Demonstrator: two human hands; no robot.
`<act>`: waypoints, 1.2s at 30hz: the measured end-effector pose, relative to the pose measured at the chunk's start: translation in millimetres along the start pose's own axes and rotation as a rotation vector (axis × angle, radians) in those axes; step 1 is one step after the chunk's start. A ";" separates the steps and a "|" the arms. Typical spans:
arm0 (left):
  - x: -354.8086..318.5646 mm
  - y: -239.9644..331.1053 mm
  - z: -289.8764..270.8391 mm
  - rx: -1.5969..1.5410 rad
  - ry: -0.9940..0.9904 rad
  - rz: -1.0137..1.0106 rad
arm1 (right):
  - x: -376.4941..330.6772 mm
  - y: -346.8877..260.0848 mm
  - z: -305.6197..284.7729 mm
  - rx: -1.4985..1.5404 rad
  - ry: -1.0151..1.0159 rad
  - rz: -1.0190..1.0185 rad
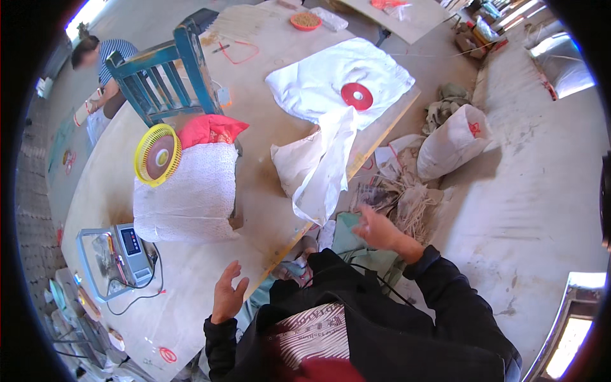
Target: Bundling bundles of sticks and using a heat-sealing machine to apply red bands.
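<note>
My left hand (229, 294) hovers over the near edge of the table (210, 280), its fingers apart and nothing in them. Beyond the table's right edge, my right hand (380, 230) hangs in the air, empty, with fingers loosely spread. Nearest to it is a crumpled white plastic bag (321, 172), which droops over the table edge and stands partly open. Behind that bag lies a flat white sack (318, 76) with a red disc (357, 96) on it. Left of the bag, a white-covered bundle (188, 204) carries a yellow basket (144, 153) and a red cloth bag (210, 130).
A grey digital scale (132, 251) with a cable sits at the table's left. A blue wooden chair (168, 79) stands behind the bundle. A red bowl (306, 21) is far back. A full white sack (453, 143) and straw-like scraps (417, 204) lie right. Another person (108, 67) bends down far left.
</note>
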State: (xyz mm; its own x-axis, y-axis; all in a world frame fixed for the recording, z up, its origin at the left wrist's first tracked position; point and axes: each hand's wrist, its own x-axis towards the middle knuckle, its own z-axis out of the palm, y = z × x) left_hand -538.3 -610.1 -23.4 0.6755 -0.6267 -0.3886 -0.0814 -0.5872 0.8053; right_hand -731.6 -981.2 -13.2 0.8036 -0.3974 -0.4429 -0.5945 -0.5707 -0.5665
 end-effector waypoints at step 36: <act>158.5 46.8 20.9 0.435 0.549 0.318 | 156.1 189.0 -72.6 0.058 0.311 0.061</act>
State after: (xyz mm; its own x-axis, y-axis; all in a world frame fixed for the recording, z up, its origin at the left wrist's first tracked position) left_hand -450.4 -747.7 -56.7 0.8291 -0.5215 0.2015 -0.5366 -0.6410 0.5487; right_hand -716.5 -1203.3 -138.9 0.7310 -0.6355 -0.2487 -0.6353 -0.5006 -0.5881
